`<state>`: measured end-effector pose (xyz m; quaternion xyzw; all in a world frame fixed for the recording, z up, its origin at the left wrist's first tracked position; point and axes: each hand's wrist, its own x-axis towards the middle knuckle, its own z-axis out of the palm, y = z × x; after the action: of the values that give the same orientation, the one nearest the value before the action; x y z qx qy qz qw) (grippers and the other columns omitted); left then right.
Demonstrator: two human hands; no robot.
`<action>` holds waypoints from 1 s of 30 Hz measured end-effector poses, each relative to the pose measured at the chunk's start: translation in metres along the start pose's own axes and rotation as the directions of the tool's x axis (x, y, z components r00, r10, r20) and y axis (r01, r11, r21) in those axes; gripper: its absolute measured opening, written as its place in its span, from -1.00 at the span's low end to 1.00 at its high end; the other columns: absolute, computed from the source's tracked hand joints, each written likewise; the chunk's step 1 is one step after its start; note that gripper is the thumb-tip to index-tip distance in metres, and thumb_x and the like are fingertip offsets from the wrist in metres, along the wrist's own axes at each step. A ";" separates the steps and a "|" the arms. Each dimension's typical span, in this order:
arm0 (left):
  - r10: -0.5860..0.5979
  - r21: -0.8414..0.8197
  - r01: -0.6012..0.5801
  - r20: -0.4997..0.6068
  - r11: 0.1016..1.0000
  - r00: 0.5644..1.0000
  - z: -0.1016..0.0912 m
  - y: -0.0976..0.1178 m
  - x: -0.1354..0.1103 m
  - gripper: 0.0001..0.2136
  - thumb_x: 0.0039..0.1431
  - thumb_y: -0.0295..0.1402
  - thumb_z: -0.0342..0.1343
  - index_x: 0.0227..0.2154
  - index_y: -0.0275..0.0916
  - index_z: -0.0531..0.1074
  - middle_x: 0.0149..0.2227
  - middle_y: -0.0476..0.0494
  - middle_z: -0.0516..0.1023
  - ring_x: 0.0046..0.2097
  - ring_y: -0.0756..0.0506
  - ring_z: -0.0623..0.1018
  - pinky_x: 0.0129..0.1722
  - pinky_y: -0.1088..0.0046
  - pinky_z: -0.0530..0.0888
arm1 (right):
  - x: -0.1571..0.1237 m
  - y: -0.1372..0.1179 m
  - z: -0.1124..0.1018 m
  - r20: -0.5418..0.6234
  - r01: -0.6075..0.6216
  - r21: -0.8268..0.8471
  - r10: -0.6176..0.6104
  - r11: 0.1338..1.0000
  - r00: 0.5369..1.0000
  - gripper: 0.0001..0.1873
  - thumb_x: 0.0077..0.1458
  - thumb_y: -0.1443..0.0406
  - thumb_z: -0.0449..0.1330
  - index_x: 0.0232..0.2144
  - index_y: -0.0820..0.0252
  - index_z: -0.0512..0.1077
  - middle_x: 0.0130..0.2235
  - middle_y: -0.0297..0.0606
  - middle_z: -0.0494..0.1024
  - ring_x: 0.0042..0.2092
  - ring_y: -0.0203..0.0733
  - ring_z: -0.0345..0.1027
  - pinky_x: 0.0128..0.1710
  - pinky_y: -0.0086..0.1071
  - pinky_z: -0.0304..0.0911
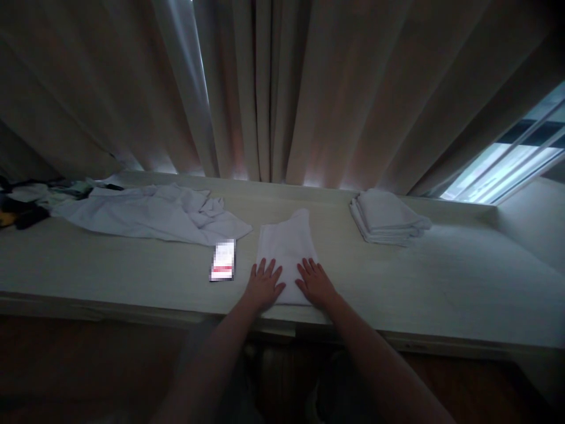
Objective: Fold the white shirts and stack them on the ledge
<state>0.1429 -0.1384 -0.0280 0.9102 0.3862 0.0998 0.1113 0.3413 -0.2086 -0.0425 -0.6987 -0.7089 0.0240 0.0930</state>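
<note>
A white garment, partly folded into a narrow shape (288, 238), lies flat near the front edge of the pale tabletop (176, 268). Its far end is uneven, with a raised point at the right. My left hand (263, 285) rests on its left side, fingers spread. On the right side lies my right hand (316, 284), palm down and fingers apart. Both hands press on the cloth without gripping it. What kind of garment it is, I cannot tell.
A phone with a lit screen (223, 260) lies left of my hands. Behind it spreads a crumpled white cloth (150, 212), with dark and coloured clothes (30, 203) at far left. A folded white stack (388, 217) sits at right. Curtains (353, 88) hang behind.
</note>
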 end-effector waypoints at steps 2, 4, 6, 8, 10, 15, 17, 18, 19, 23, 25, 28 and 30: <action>0.014 0.001 -0.014 0.018 1.000 1.000 -0.002 0.006 -0.005 -0.50 0.09 -0.06 -0.09 0.10 -0.07 0.17 0.22 -0.13 0.06 0.24 -0.27 -0.09 0.16 0.05 -0.24 | -0.011 0.001 -0.003 0.022 0.015 -0.004 -0.015 1.000 1.000 -0.40 0.15 0.04 -0.16 0.15 0.25 0.11 0.23 -0.07 -0.02 0.24 0.03 -0.28 0.15 -0.04 -0.27; 0.009 -0.006 -0.009 0.036 1.000 0.999 -0.006 0.014 -0.006 -0.53 0.07 -0.04 -0.06 0.03 -0.09 0.26 0.16 -0.17 0.17 0.22 -0.29 0.00 0.15 0.04 -0.27 | -0.019 0.002 -0.007 0.043 0.026 -0.006 -0.026 1.000 0.999 -0.41 0.14 0.03 -0.15 0.12 0.23 0.15 0.21 -0.06 0.04 0.22 0.04 -0.19 0.13 -0.04 -0.22; -0.023 -0.019 0.024 0.050 1.000 0.999 -0.011 0.022 -0.002 -0.59 0.07 -0.05 -0.06 -0.08 -0.12 0.36 0.08 -0.21 0.29 0.18 -0.28 0.08 0.16 0.04 -0.28 | -0.022 0.003 -0.014 0.059 0.023 -0.005 -0.023 1.000 0.998 -0.47 0.16 0.05 -0.16 0.05 0.20 0.25 0.15 -0.06 0.19 0.16 0.02 -0.02 0.10 -0.07 -0.15; -0.032 -0.038 0.033 0.030 0.999 0.999 -0.014 0.027 0.006 -0.64 0.08 -0.08 -0.07 -0.14 -0.15 0.38 0.04 -0.23 0.32 0.17 -0.26 0.11 0.16 0.05 -0.26 | -0.016 0.005 -0.021 0.050 0.005 -0.007 -0.005 1.000 0.999 -0.53 0.18 0.11 -0.19 -0.03 0.18 0.32 0.05 -0.08 0.33 0.09 -0.03 0.12 0.08 -0.11 -0.09; 0.013 -0.056 -0.014 -0.020 0.998 1.000 -0.014 0.029 0.018 -0.63 0.08 -0.14 -0.03 -0.08 -0.16 0.34 0.10 -0.24 0.24 0.20 -0.26 0.06 0.17 0.06 -0.23 | -0.003 0.010 -0.026 0.008 -0.002 -0.015 0.002 1.000 1.000 -0.57 0.19 0.16 -0.18 -0.04 0.19 0.31 0.03 -0.08 0.35 0.09 -0.06 0.12 0.08 -0.15 -0.08; 0.121 -0.060 -0.126 -0.069 0.990 0.990 -0.005 0.015 0.048 -0.52 0.06 -0.16 -0.01 0.07 -0.13 0.20 0.23 -0.18 0.01 0.25 -0.29 -0.14 0.16 0.05 -0.22 | 0.039 0.029 -0.021 -0.055 0.046 -0.020 -0.048 0.999 0.997 -0.40 0.11 0.12 -0.05 0.13 0.35 0.11 0.23 -0.02 -0.04 0.25 0.00 -0.33 0.17 -0.12 -0.29; 0.119 -0.049 -0.121 -0.036 0.991 0.992 0.000 0.006 0.056 -0.49 0.07 -0.13 -0.02 0.10 -0.13 0.16 0.23 -0.17 0.01 0.25 -0.29 -0.15 0.16 0.06 -0.22 | 0.051 0.037 -0.014 -0.042 0.040 -0.005 -0.040 0.999 0.998 -0.33 0.11 0.07 -0.07 0.16 0.37 0.04 0.25 -0.01 -0.12 0.26 0.01 -0.43 0.17 -0.08 -0.34; 0.110 -0.042 -0.111 -0.014 0.993 0.994 0.003 0.002 0.059 -0.48 0.07 -0.12 -0.02 0.11 -0.12 0.15 0.23 -0.17 0.00 0.25 -0.29 -0.14 0.17 0.07 -0.22 | 0.056 0.040 -0.010 -0.034 0.033 0.004 -0.033 0.999 0.999 -0.32 0.11 0.05 -0.09 0.17 0.37 0.02 0.25 -0.02 -0.14 0.26 0.01 -0.46 0.18 -0.07 -0.34; 0.097 -0.035 -0.097 0.006 0.995 0.995 0.005 -0.002 0.061 -0.47 0.07 -0.11 -0.03 0.12 -0.11 0.13 0.24 -0.15 0.00 0.25 -0.29 -0.14 0.17 0.08 -0.22 | 0.059 0.043 -0.005 -0.025 0.026 0.014 -0.026 1.000 0.999 -0.31 0.11 0.04 -0.11 0.17 0.37 0.01 0.25 -0.02 -0.16 0.26 0.01 -0.47 0.18 -0.07 -0.34; 0.059 -0.028 -0.059 0.017 0.998 0.998 0.013 -0.009 0.061 -0.48 0.11 -0.11 -0.08 0.15 -0.06 0.07 0.25 -0.07 -0.05 0.26 -0.25 -0.18 0.18 0.11 -0.24 | 0.061 0.047 0.010 -0.016 0.016 0.029 -0.016 0.999 1.000 -0.31 0.14 0.03 -0.17 0.17 0.40 0.01 0.25 -0.02 -0.14 0.26 0.00 -0.44 0.19 -0.10 -0.37; 0.057 -0.020 -0.057 0.010 0.998 0.998 0.014 -0.009 0.060 -0.48 0.12 -0.10 -0.10 0.15 -0.06 0.06 0.26 -0.05 -0.07 0.26 -0.25 -0.20 0.18 0.11 -0.25 | 0.060 0.048 0.013 -0.018 0.014 0.015 -0.014 1.000 1.000 -0.31 0.14 0.03 -0.17 0.17 0.40 0.01 0.25 -0.02 -0.13 0.26 0.00 -0.41 0.19 -0.11 -0.38; 0.057 0.014 -0.058 0.023 0.998 0.998 0.013 -0.006 0.061 -0.48 0.12 -0.10 -0.10 0.15 -0.08 0.07 0.26 -0.07 -0.06 0.26 -0.26 -0.20 0.17 0.09 -0.24 | 0.065 0.048 0.007 -0.001 0.020 0.003 -0.020 1.000 1.000 -0.33 0.14 0.03 -0.17 0.16 0.39 0.04 0.23 -0.01 -0.06 0.25 0.00 -0.35 0.18 -0.12 -0.33; 0.056 0.038 -0.057 0.030 0.998 0.998 0.012 -0.006 0.061 -0.48 0.12 -0.09 -0.11 0.15 -0.09 0.08 0.26 -0.08 -0.06 0.26 -0.27 -0.20 0.17 0.08 -0.23 | 0.073 0.051 0.001 -0.018 0.029 -0.013 -0.029 1.000 0.999 -0.35 0.15 0.05 -0.17 0.16 0.39 0.06 0.23 -0.02 -0.03 0.25 -0.03 -0.33 0.19 -0.14 -0.32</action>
<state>0.1837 -0.0920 -0.0353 0.9242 0.3604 0.0823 0.0962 0.3909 -0.1347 -0.0445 -0.6892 -0.7181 0.0118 0.0954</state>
